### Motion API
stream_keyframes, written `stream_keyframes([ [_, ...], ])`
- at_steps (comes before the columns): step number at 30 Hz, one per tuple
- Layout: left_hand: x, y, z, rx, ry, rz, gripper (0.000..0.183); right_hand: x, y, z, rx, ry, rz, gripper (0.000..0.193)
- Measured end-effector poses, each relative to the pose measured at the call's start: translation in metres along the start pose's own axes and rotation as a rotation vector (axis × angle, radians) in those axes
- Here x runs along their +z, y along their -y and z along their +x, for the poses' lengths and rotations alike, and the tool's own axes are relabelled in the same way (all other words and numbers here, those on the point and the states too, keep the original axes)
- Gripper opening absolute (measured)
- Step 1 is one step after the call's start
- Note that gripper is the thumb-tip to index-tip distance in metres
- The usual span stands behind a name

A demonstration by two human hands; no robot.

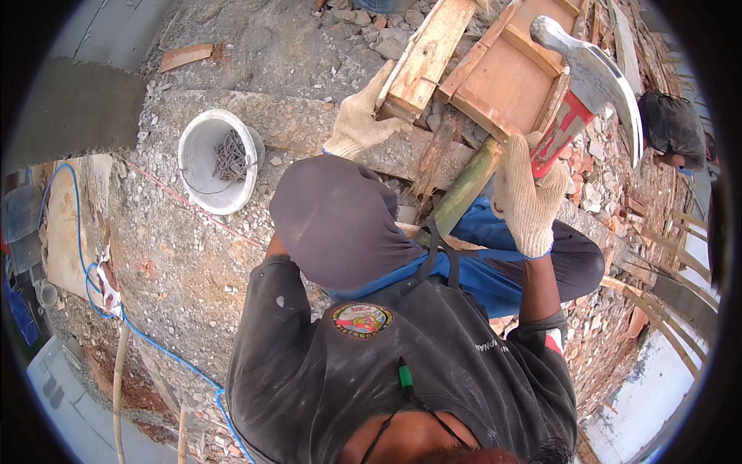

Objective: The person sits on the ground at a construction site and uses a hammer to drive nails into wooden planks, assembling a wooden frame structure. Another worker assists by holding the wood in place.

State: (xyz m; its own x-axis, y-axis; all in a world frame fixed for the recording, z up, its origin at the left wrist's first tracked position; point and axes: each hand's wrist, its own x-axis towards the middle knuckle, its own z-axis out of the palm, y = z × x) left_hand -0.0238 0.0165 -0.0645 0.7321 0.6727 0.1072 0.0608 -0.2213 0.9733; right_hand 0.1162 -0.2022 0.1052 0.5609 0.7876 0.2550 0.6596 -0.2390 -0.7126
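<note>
There are two cream knitted gloves [359, 116], one red-handled steel hammer [595, 77], one pale rectangular wooden beam [429, 58], one round white plastic bucket [201, 151], and many thin grey nails [230, 158].

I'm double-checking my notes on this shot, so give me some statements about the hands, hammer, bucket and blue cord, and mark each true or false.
1. The right hand grips a hammer with a red handle. True.
2. The left hand is bare. False: the left hand wears a pale knitted glove and holds a wooden piece.
3. Nails lie in a pale bucket. True.
4. The bucket stands to the person's right. False: it stands to the left.
5. A blue cord runs at the person's left. True.
</note>
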Motion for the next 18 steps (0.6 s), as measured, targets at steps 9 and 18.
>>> stream_keyframes([
  [9,0.003,0.02,0.003,0.16,-0.055,0.128,0.116,0.029,-0.032,0.006,0.417,0.251,0.237,0.036],
  [18,-0.018,0.006,-0.04,-0.139,0.021,0.125,0.082,0.12,-0.06,0.019,0.605,-0.096,0.694,0.032],
])
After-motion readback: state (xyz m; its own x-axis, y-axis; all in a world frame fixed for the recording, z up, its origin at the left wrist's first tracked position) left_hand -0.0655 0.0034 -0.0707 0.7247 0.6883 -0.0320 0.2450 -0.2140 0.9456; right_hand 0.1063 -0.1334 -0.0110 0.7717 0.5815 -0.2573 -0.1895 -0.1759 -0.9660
